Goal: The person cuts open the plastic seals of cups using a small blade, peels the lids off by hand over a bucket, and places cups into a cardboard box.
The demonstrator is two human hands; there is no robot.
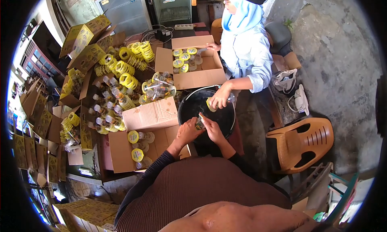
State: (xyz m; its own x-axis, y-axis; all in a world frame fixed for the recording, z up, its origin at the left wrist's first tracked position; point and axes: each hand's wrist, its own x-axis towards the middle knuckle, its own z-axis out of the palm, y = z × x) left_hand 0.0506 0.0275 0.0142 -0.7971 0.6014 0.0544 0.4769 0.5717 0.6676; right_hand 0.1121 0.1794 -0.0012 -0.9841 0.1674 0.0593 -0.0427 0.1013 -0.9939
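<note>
Over the black bucket (182, 111), my left hand (188, 132) and my right hand (214, 130) meet, fingers closed around a small plastic bottle (199, 124). My fingers cover most of it; a greenish-yellow part shows between them. Just beyond, a co-worker's hand (220, 95) holds another bottle (210, 105) with a yellow end over the same bucket. To the left of my hands, an open cardboard box (116, 151) contains several bottles, two showing round yellow labelled ends (137, 155).
A second open carton (201, 79), partly filled, lies beyond the bucket by the co-worker (252, 50). Many clear bottles (115, 107) and stacks of yellow rings (127, 68) cover the table at left. An orange plastic chair (298, 145) stands at right.
</note>
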